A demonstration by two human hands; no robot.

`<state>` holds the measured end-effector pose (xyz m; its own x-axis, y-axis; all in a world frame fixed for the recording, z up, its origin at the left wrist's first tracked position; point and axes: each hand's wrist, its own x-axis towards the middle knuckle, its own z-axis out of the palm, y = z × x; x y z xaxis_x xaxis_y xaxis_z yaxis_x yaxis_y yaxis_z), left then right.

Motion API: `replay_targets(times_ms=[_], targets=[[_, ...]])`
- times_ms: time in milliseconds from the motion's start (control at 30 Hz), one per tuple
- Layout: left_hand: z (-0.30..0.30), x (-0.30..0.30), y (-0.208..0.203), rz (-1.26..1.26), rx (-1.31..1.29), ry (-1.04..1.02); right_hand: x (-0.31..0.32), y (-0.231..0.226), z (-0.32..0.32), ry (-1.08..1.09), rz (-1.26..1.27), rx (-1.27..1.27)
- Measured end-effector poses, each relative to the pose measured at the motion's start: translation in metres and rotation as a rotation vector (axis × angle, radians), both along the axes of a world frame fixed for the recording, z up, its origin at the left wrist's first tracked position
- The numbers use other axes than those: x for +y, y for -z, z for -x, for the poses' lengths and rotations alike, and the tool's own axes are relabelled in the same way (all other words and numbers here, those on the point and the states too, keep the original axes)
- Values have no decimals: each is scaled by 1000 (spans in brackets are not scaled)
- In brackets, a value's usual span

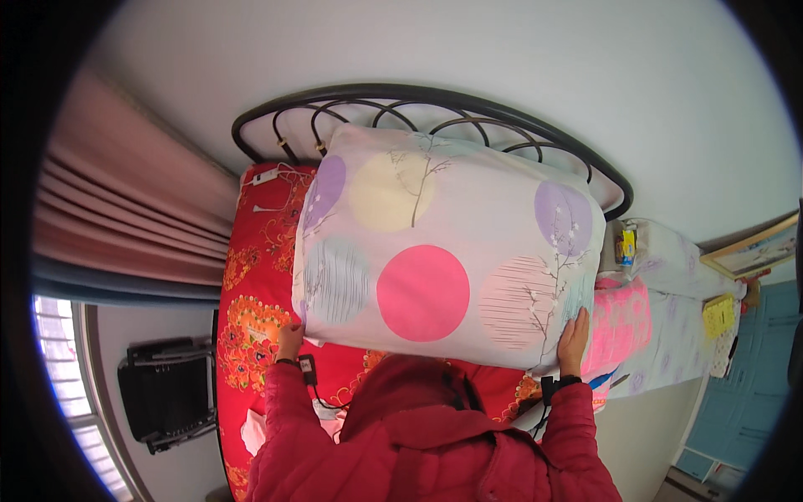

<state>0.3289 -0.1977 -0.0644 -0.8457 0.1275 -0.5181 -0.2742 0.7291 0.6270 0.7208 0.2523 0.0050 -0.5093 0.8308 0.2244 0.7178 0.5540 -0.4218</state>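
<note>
At far left, a bright window (pixel 63 360) stands beside a folded black chair (pixel 167 393), below pinkish curtains (pixel 134 209) with a blue lower band. A white power strip (pixel 266 176) lies near the head of a red floral bedspread (pixel 251 268). Your left hand (pixel 290 340), fingers curled in, is closed on the near left corner of a pale pillow (pixel 447 230) patterned with coloured circles and slim branches. The pillow spans the middle, above the red bedspread, its far edge overlapping a curved dark metal headboard (pixel 468 102) in view; whether the two touch, you cannot tell from here. Your right hand (pixel 574 343) rests against the pillow's near right edge, fingers extended and not clamped. Just beyond it sits a pink patterned bundle (pixel 623 325), with blue cabinets (pixel 749 368) at far right
</note>
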Motion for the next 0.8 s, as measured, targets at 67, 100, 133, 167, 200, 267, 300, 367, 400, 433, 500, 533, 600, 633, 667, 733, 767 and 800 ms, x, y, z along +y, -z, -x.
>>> replay_targets(times_ms=[67, 100, 133, 167, 200, 267, 300, 367, 400, 433, 500, 533, 600, 633, 667, 733, 767, 800], targets=[[4, 3, -5, 297, 80, 162, 3, 5, 2, 1, -20, -24], [5, 5, -10, 329, 167, 227, 3, 6, 3, 10, -17, -26], [4, 10, -15, 356, 259, 292, 4, 7, 4, 20, -20, -24], [8, 16, -23, 391, 311, 305, 4, 7, 4, 22, -22, -24], [15, 27, -32, 371, 198, 172, 4, 5, 5, 29, -24, -27], [20, 56, -56, 322, 545, 278, 3, -2, 6, 62, 1, -33], [17, 80, -66, 282, 739, 318, 1, -7, 8, 105, 60, -38], [6, 133, -88, 61, 1002, 498, -5, -19, 11, 132, -41, -45], [-11, 161, -96, 18, 1008, 642, -8, -23, 13, 139, -112, -44], [-31, 187, -102, 6, 981, 778, -11, -26, 15, 111, -119, -11], [-78, 232, -108, -116, 906, 1045, -18, -26, 22, 45, -141, -1], [-103, 246, -108, -79, 899, 1203, -21, -22, 25, 17, -128, -24], [-136, 274, -104, -89, 865, 1393, -14, -13, 27, 4, -116, -39], [-144, 277, -102, -53, 880, 1414, -14, -5, 31, 26, -103, -39], [-148, 280, -101, -29, 941, 1427, -12, 1, 34, 53, -72, -43], [-151, 283, -98, -19, 940, 1436, -9, 8, 31, 62, -107, -17], [-150, 282, -99, -10, 937, 1433, -8, 9, 31, 63, -115, -15], [-149, 282, -101, -13, 960, 1448, -8, 10, 29, 86, -100, -30]])
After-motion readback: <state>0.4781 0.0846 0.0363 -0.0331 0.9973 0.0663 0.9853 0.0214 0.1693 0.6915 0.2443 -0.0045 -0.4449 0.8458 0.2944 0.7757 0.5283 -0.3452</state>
